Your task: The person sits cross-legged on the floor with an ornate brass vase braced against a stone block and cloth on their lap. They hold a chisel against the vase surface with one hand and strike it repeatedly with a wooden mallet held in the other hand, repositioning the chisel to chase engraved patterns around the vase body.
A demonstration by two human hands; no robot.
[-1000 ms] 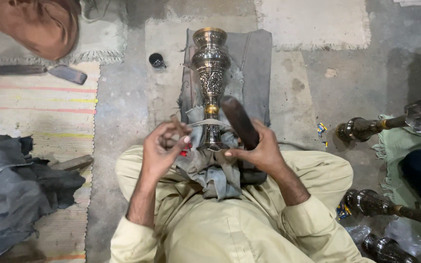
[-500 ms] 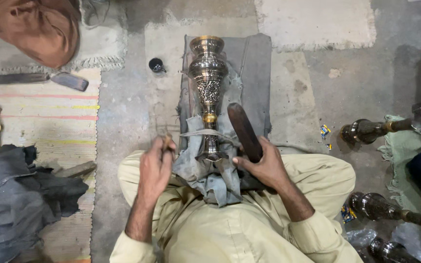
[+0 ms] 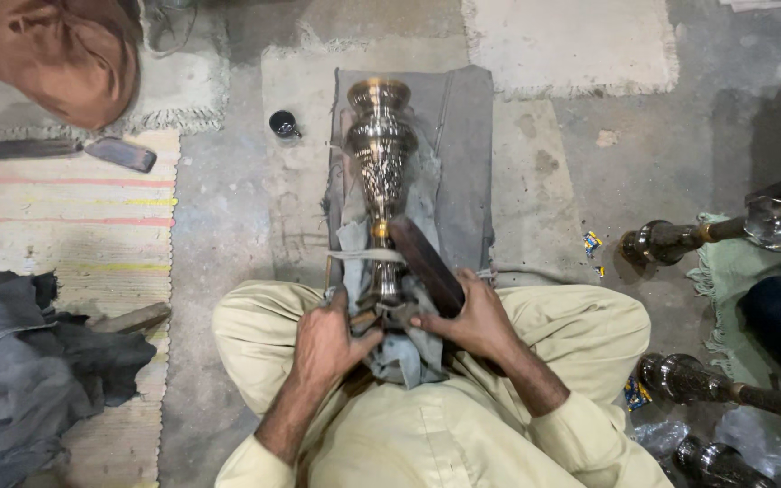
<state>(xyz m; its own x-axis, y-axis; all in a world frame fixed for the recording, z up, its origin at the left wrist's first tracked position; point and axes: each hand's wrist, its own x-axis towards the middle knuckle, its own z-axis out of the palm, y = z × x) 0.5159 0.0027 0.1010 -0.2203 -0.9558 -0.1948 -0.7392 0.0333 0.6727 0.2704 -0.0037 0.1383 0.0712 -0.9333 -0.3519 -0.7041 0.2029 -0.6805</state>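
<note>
Engraved metal vase lies on its side on a grey cloth pad, mouth pointing away from the person, narrow stem toward the lap. A cloth strap crosses the stem just below the body. The left hand closes around the stem end, fingers curled together on a small tool or fitting that cannot be identified. The right hand, on the other side of the stem, has its fingers clamped on a dark wooden bat, whose far end rests against the stem.

Handling: the vase appears rigid, fairly heavy and smooth; polished metal is likely slippery and the engraving prone to dents. The stem, cushioned by a grey rag, is the safest grip point.

Beyond the pad the floor is bare concrete. Left of the vase lie a small dark cup and a striped mat; right of it lie similar metal pieces
</note>
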